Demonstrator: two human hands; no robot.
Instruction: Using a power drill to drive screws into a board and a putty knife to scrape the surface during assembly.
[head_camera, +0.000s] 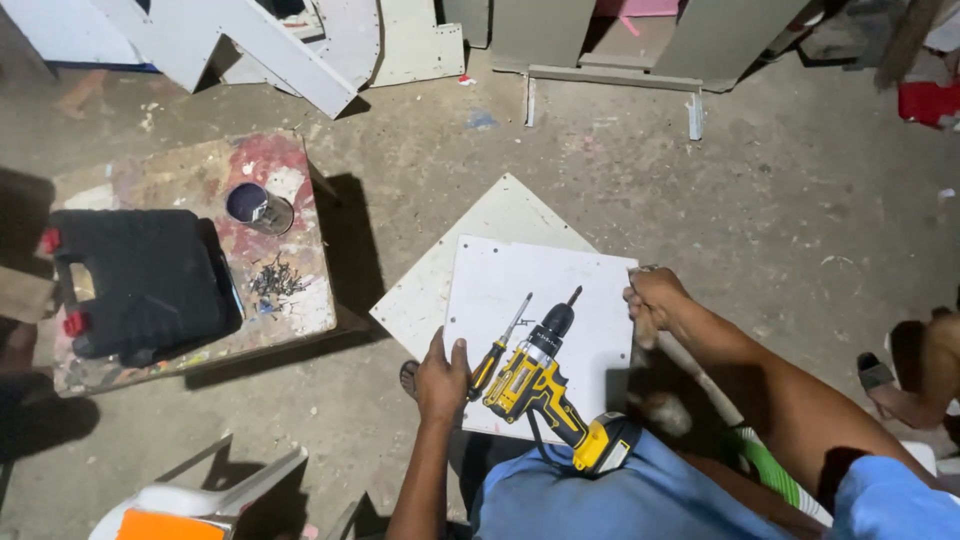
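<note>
A white square panel (520, 290) rests on my lap, lying over a larger white board (480, 225). On the panel lie a yellow and black cordless drill (545, 385) and a yellow-handled screwdriver (500, 345). My left hand (440, 378) grips the panel's near left edge, thumb beside the screwdriver handle. My right hand (652, 300) is closed on the panel's far right edge.
A paint-stained low table (290, 300) on the left carries a black tool case (145, 285), a small tin can (258, 208) and a pile of dark screws (275, 280). White cut boards (300, 50) and a grey frame (610, 75) lean at the back. Another person's sandalled foot (880, 372) is at right.
</note>
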